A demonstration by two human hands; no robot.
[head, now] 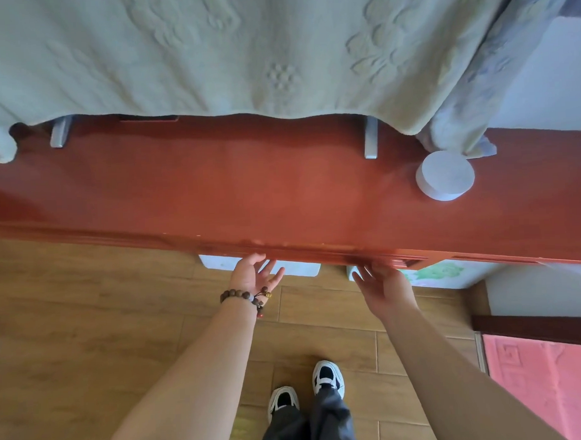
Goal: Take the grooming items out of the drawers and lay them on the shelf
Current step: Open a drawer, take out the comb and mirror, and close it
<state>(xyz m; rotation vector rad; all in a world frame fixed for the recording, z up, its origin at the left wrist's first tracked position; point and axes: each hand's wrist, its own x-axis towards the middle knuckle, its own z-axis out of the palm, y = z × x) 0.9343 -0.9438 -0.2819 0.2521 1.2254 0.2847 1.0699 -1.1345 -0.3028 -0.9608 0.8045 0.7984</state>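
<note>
A: Where are the grooming items?

B: None show. The drawers sit under the front lip of the long red-brown lacquered wooden shelf (248,188), hidden from above. The left hand (251,274), with a brown bead bracelet (245,295) on its wrist, reaches under the lip at about 6 o'clock, fingers spread, grasping nothing. The right hand (383,282), slightly toward 5 o'clock, has its fingertips at the lip, loose and empty too.

A: How will a drawer handle?

B: Stiff wood, probably; I'd judge a pull from beneath the front edge works best, both hands drawing evenly so it doesn't jam. What's inside I cannot tell.

A: Anything in the way on top?

B: A pale embossed cloth (211,51) drapes over something at 12 o'clock, its hem overhanging the back of the shelf. Two grey metal feet (371,141) poke out below it. A white round puck-shaped object (445,175) sits at 2 o'clock. The middle stretch is bare, good for laying things.
</note>
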